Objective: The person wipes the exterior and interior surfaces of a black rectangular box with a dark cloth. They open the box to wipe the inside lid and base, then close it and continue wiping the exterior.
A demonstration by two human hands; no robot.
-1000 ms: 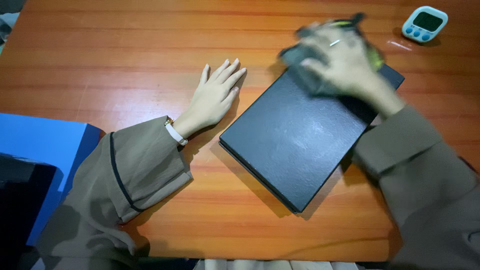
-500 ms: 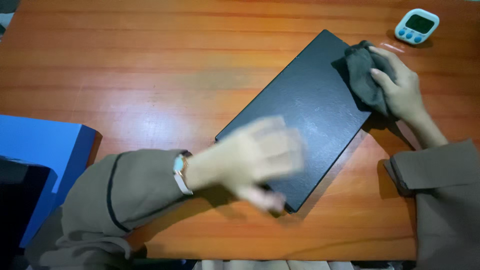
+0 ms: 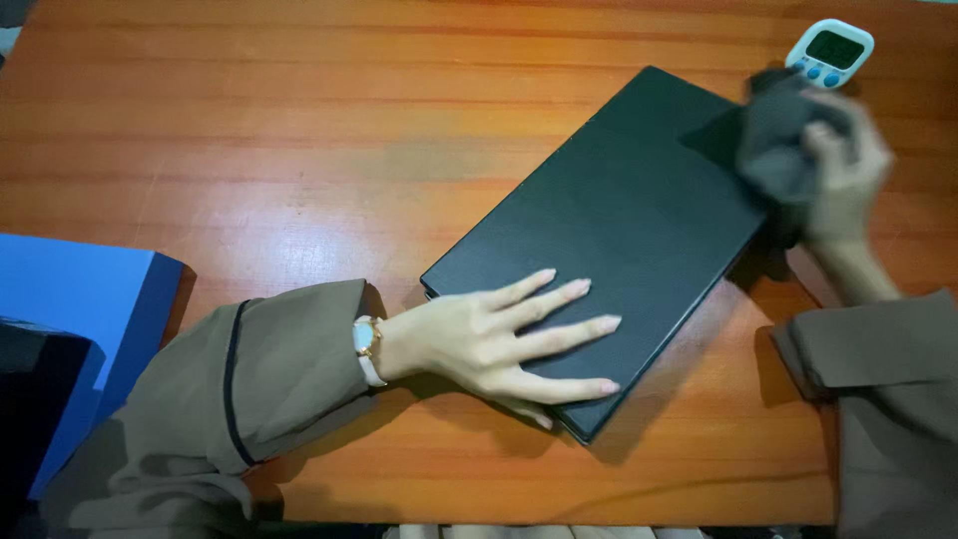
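Note:
A flat black rectangular box lies at an angle on the orange wooden table. My left hand rests flat on its near corner, fingers spread, holding nothing. My right hand is at the box's far right corner, closed on a dark grey cloth that hangs over that corner. The right hand is blurred. Both arms wear loose brown sleeves, and a watch sits on the left wrist.
A small white digital timer with blue buttons stands at the table's far right. A blue box with a dark object in it sits at the left edge. The table's near edge runs along the bottom.
My left hand moved from the bare table onto the box's near corner and settled flat. My right hand with the cloth shifted to the box's far right corner.

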